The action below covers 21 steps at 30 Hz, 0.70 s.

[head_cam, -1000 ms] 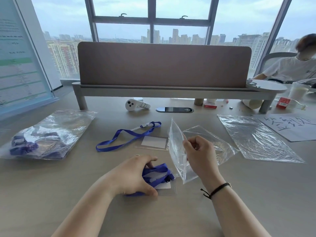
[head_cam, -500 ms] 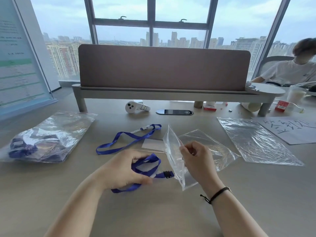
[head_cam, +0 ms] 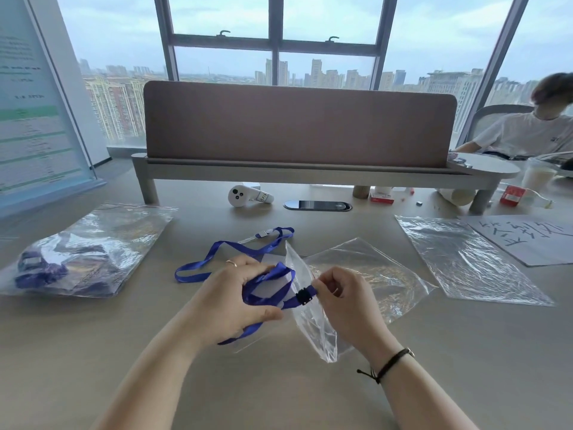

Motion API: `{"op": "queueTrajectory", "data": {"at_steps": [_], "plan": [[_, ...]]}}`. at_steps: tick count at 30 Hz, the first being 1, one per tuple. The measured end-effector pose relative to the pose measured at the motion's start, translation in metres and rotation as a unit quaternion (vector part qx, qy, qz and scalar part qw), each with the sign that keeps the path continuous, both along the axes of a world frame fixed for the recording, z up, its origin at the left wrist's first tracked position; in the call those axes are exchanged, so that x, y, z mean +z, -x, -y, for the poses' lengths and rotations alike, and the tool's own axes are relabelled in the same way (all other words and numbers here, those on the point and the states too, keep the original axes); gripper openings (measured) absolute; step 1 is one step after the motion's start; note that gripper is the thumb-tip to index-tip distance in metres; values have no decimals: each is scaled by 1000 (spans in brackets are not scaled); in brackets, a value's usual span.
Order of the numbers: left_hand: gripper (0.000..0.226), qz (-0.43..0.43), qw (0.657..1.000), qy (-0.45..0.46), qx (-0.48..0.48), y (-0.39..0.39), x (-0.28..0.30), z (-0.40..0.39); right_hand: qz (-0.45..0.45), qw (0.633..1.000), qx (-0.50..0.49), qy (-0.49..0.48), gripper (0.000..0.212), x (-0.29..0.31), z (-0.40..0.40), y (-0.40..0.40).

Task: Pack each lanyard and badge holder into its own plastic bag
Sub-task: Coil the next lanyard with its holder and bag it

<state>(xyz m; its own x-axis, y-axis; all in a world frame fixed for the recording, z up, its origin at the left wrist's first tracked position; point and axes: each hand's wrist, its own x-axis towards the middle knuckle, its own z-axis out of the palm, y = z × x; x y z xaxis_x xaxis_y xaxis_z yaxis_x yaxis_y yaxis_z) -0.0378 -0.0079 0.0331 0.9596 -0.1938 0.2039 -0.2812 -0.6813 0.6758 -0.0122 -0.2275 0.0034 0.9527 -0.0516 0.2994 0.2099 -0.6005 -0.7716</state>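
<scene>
while gripped, folded lanyard (head_cam: pixel 266 293) at open plastic bag (head_cam: pixel 366 274) mouth

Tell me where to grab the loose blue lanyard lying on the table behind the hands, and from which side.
Take the loose blue lanyard at its near loop end, coming from above and the left. The strap lies flat there on bare table, clear of the left hand, while its far clip end sits close to the open plastic bag, probably a more awkward spot.

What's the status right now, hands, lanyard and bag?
Left hand grips bunched blue lanyard with badge holder. Right hand pinches open plastic bag at its mouth. Lanyard at the opening, not yet inside. Nothing blocking.
</scene>
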Motion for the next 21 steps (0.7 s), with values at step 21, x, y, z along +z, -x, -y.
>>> {"op": "queueTrajectory", "data": {"at_steps": [21], "plan": [[45, 38, 998, -28, 32, 3, -17, 30, -11, 984, 173, -33, 25, 4, -20, 24]]}}
